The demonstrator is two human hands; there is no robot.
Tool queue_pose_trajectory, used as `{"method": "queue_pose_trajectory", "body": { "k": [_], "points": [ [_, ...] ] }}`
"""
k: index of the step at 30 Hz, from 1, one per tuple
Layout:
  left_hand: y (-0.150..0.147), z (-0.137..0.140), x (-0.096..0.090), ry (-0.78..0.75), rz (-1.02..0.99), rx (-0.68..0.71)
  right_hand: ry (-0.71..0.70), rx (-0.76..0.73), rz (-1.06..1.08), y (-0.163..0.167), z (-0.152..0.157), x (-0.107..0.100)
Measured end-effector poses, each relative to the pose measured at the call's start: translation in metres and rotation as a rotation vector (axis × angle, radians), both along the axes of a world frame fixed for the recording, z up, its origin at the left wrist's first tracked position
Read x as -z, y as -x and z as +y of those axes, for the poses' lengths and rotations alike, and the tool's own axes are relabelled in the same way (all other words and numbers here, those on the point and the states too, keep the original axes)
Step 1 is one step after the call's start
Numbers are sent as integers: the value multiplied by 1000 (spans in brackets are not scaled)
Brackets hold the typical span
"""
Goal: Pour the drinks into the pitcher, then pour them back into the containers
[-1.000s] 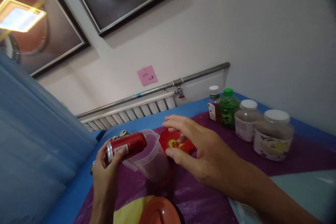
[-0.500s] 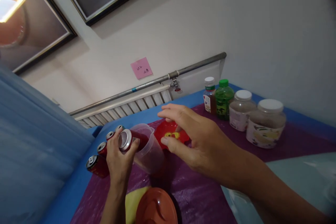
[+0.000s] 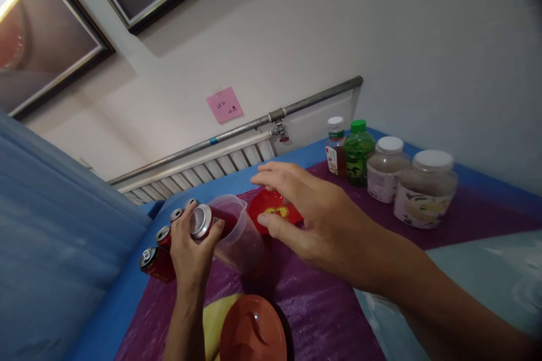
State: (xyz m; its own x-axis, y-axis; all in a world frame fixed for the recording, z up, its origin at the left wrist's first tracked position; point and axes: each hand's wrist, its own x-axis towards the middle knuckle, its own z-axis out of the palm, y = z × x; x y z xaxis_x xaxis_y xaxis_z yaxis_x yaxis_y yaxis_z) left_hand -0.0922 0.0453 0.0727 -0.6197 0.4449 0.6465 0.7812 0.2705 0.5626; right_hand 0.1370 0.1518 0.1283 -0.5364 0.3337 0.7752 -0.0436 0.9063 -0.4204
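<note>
Left hand (image 3: pixel 188 251) clamps a red can (image 3: pixel 205 221), apparently pouring into the pitcher (image 3: pixel 243 251) at its three o'clock (right hand (image 3: pixel 315 223), fingers apart), needing steady tilt.

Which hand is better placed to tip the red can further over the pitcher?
Left, most likely. The left hand grips the red can, tilted at the mouth of the pitcher. The right hand is open, holds nothing and hovers to the pitcher's right.

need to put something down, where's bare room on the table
Bare: purple sheet between the orange dish and right hand; pale green sheet between right forearm and white-lidded jars. Crowded: around the left hand, pitcher and soda cans.
</note>
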Motion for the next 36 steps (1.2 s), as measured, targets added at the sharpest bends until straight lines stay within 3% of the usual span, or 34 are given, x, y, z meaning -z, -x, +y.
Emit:
{"method": "queue_pose_trajectory", "body": {
  "k": [36],
  "points": [
    [1, -1, 1, 25, 5, 0, -11, 22, -33, 1, 3, 0]
  ]
}}
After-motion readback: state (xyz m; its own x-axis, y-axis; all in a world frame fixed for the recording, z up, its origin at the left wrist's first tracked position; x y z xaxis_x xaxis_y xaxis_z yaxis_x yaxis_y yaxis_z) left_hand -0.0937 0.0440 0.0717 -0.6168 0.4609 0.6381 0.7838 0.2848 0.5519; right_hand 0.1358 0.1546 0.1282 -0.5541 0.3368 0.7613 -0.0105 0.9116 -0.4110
